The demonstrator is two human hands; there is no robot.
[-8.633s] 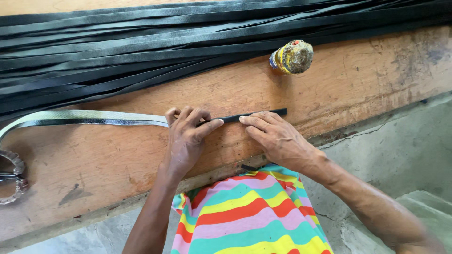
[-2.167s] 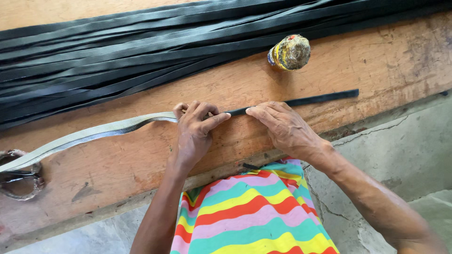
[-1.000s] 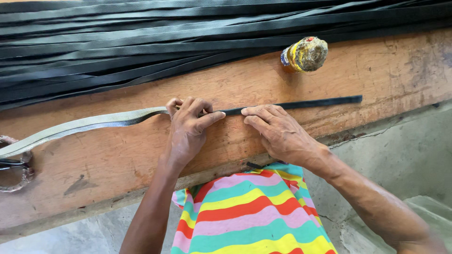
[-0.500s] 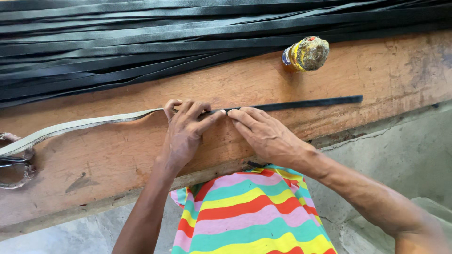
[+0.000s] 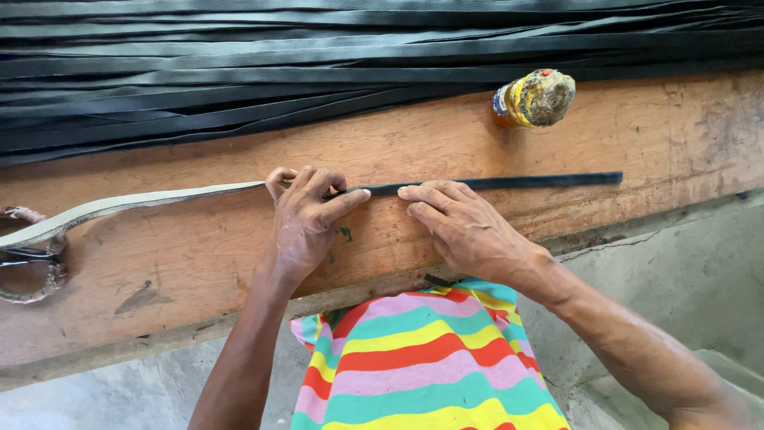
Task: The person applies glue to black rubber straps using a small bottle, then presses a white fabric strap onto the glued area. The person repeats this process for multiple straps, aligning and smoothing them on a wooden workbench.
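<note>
A long narrow strip lies across the wooden bench (image 5: 199,255). Its right part (image 5: 509,182) is folded and shows black; its left part (image 5: 135,203) is open and pale grey. My left hand (image 5: 306,219) presses down on the strip where black meets grey, fingers spread over it. My right hand (image 5: 465,227) rests just to the right, fingertips flat on the black folded part. The two hands nearly touch at the fingertips.
A thick pile of black strips (image 5: 239,72) covers the back of the bench. A paint-smeared tin (image 5: 535,97) lies on its side behind the strip. Scissors with wrapped handles (image 5: 28,255) sit at the left edge. A striped garment (image 5: 422,358) is below.
My right hand has slid a little to the right along the black part, away from my left. The strip's black length has grown over the earlier frames.
</note>
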